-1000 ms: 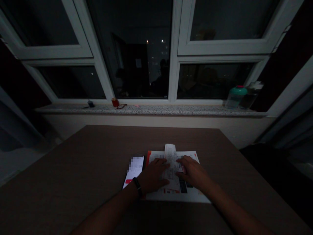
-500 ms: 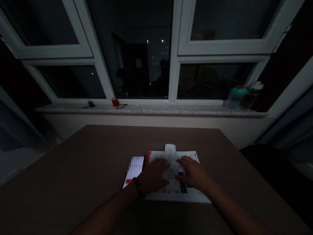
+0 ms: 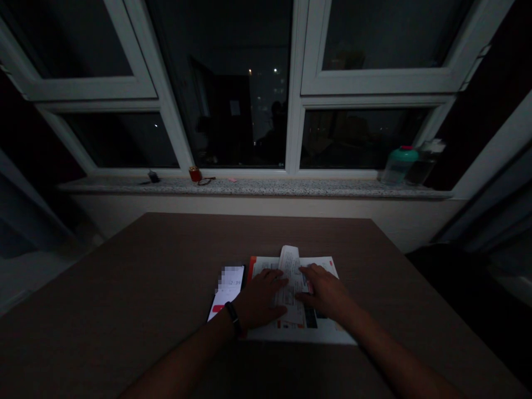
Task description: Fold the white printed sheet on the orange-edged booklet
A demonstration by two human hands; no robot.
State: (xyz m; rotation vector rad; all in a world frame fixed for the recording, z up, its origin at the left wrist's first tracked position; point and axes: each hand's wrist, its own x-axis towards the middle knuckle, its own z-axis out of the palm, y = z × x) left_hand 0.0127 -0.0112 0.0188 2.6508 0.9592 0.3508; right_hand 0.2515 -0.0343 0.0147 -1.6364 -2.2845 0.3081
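A narrow folded strip of printed paper (image 3: 291, 285) lies lengthwise on a larger printed sheet with an orange left edge (image 3: 328, 334). My left hand (image 3: 260, 299), with a dark band at the wrist, rests flat with fingers spread, its fingertips on the strip's left side. From the right, my right hand (image 3: 328, 293) touches the strip's right edge with its fingertips, thumb and forefinger apart. Something small and pink shows by its fingers. A lit phone (image 3: 230, 285) lies just left of my left hand.
The brown table (image 3: 166, 249) stands before a speckled windowsill (image 3: 257, 187). On the sill are a small dark item (image 3: 153, 177), a red jar (image 3: 194, 174), and a teal-topped container (image 3: 399, 165) beside a clear bottle (image 3: 426, 162).
My right hand's fingertips have shifted slightly left along the strip's right edge. My left hand has hardly moved.
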